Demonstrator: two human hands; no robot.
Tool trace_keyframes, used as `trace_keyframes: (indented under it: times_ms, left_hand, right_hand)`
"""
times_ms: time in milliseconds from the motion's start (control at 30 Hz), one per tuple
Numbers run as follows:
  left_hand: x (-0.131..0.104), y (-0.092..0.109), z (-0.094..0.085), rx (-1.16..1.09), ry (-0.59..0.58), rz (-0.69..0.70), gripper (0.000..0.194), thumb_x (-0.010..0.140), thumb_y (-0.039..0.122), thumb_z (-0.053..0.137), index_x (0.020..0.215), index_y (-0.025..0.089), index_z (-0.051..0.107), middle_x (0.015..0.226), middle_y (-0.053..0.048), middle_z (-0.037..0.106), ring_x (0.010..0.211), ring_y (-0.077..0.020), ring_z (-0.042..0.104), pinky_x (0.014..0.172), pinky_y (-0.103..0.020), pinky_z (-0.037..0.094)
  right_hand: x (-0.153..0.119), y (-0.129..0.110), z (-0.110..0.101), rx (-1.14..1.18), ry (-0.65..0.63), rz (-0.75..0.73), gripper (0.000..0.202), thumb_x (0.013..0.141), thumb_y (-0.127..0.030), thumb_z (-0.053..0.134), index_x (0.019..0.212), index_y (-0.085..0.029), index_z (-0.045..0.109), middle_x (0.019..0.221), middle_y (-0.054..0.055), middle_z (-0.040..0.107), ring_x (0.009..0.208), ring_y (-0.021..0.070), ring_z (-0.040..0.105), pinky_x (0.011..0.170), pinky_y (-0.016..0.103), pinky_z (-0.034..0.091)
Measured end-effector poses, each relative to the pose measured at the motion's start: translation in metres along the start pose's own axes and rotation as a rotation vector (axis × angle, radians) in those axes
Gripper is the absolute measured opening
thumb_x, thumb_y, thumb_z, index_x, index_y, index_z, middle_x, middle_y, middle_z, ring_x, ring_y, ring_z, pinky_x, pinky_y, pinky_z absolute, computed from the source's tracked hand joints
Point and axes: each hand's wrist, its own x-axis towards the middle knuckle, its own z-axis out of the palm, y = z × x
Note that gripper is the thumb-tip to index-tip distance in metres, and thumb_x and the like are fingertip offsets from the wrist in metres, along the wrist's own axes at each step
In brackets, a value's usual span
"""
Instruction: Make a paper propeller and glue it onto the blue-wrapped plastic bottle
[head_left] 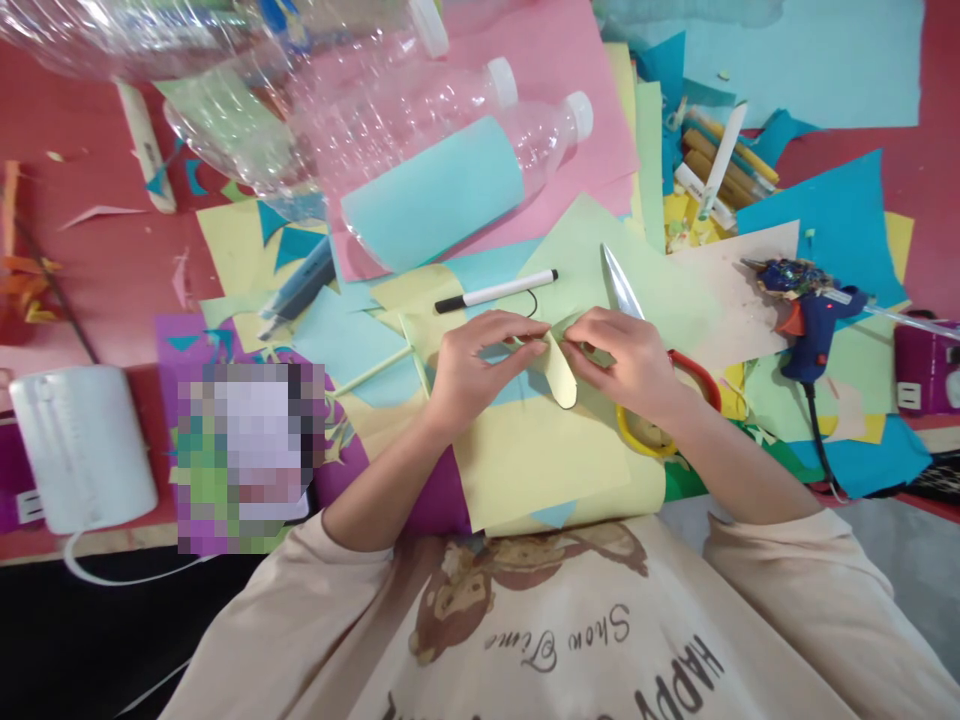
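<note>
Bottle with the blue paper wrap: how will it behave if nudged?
The bottle would probably roll: it's rounded and lies on its side. Likely light for its size, being clear plastic with no liquid showing. Bare plastic may feel slicker than the paper wrap.

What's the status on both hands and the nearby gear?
Both hands, left and right, pinching yellow cutout. Scissors under right forearm. Marker lying beyond, untouched.

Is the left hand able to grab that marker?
Probably yes: the marker lies just beyond the left hand with nothing on top, though its fingers are holding the little paper piece.
</note>
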Motion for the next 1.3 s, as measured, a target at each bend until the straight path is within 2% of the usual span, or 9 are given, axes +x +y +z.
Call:
trace_keyframes:
  times_ms: [267, 600, 767, 867, 1000, 1067, 1167, 1300]
  left_hand:
    - [-0.0019, -0.0007, 0.0007, -0.007, 0.010, 0.016, 0.004, 0.079, 0.022, 0.070, 0.081, 0.020, 0.073, 0.082, -0.001, 0.075, 0.079, -0.0133, 0.069, 0.076, -0.025, 0.056]
    - [-0.0015, 0.0020, 0.0001, -0.034, 0.017, 0.035, 0.003, 0.079, 0.019, 0.070, 0.080, 0.020, 0.073, 0.080, -0.001, 0.075, 0.076, -0.0120, 0.069, 0.074, -0.024, 0.056]
    - [-0.0014, 0.0020, -0.0005, -0.051, 0.018, -0.024, 0.004, 0.079, 0.022, 0.069, 0.080, 0.019, 0.072, 0.080, 0.000, 0.074, 0.076, -0.0122, 0.068, 0.072, -0.024, 0.054]
    - [-0.0014, 0.0006, -0.0012, -0.126, 0.050, -0.133, 0.009, 0.079, 0.027, 0.070, 0.080, 0.019, 0.072, 0.081, -0.002, 0.073, 0.075, -0.0126, 0.066, 0.071, -0.024, 0.053]
    - [-0.0011, -0.0035, -0.0021, -0.225, 0.106, -0.204, 0.013, 0.079, 0.031, 0.070, 0.082, 0.018, 0.068, 0.080, -0.002, 0.070, 0.073, -0.0117, 0.065, 0.069, -0.023, 0.054]
    - [-0.0006, -0.0050, -0.0024, -0.239, 0.122, -0.192, 0.013, 0.079, 0.030, 0.069, 0.084, 0.019, 0.065, 0.081, -0.001, 0.068, 0.072, -0.0109, 0.066, 0.067, -0.022, 0.054]
    - [0.0002, -0.0052, -0.0023, -0.223, 0.139, -0.169, 0.016, 0.078, 0.027, 0.068, 0.090, 0.020, 0.060, 0.077, 0.001, 0.066, 0.071, -0.0105, 0.066, 0.063, -0.021, 0.053]
    - [0.0013, -0.0034, -0.0014, -0.188, 0.149, -0.125, 0.018, 0.079, 0.025, 0.066, 0.093, 0.021, 0.055, 0.070, 0.004, 0.063, 0.066, -0.0095, 0.065, 0.061, -0.021, 0.052]
  right_hand:
    - [-0.0016, -0.0001, 0.0018, -0.045, 0.047, -0.088, 0.016, 0.092, -0.018, 0.048, 0.080, -0.019, 0.059, 0.072, 0.004, 0.064, 0.067, 0.0135, 0.058, 0.061, 0.024, 0.045]
    - [-0.0029, 0.0009, 0.0019, -0.042, 0.037, -0.092, 0.017, 0.093, -0.019, 0.047, 0.082, -0.019, 0.059, 0.075, 0.005, 0.065, 0.069, 0.0133, 0.060, 0.061, 0.024, 0.045]
    - [-0.0028, 0.0004, 0.0018, 0.001, 0.070, -0.101, 0.010, 0.092, -0.020, 0.053, 0.084, -0.019, 0.059, 0.074, 0.002, 0.064, 0.068, 0.0127, 0.059, 0.061, 0.025, 0.046]
    - [-0.0024, -0.0006, -0.0005, 0.079, 0.172, -0.032, 0.004, 0.090, -0.023, 0.057, 0.087, -0.021, 0.058, 0.077, 0.001, 0.062, 0.069, 0.0126, 0.058, 0.060, 0.025, 0.046]
    - [-0.0007, -0.0011, -0.0033, 0.192, 0.294, 0.095, 0.010, 0.091, -0.026, 0.054, 0.099, -0.022, 0.057, 0.097, 0.005, 0.062, 0.087, 0.0161, 0.059, 0.068, 0.030, 0.048]
    - [-0.0001, -0.0015, -0.0032, 0.253, 0.263, 0.141, 0.013, 0.090, -0.026, 0.056, 0.102, -0.022, 0.057, 0.100, 0.005, 0.063, 0.088, 0.0159, 0.060, 0.071, 0.031, 0.049]
    - [0.0002, -0.0030, -0.0011, 0.317, 0.168, 0.215, 0.008, 0.088, -0.024, 0.060, 0.096, -0.022, 0.058, 0.089, 0.001, 0.066, 0.077, 0.0122, 0.062, 0.066, 0.027, 0.049]
    - [-0.0006, -0.0042, 0.0024, 0.371, 0.119, 0.253, 0.007, 0.085, -0.018, 0.060, 0.092, -0.021, 0.059, 0.080, -0.001, 0.066, 0.071, 0.0101, 0.062, 0.062, 0.023, 0.049]
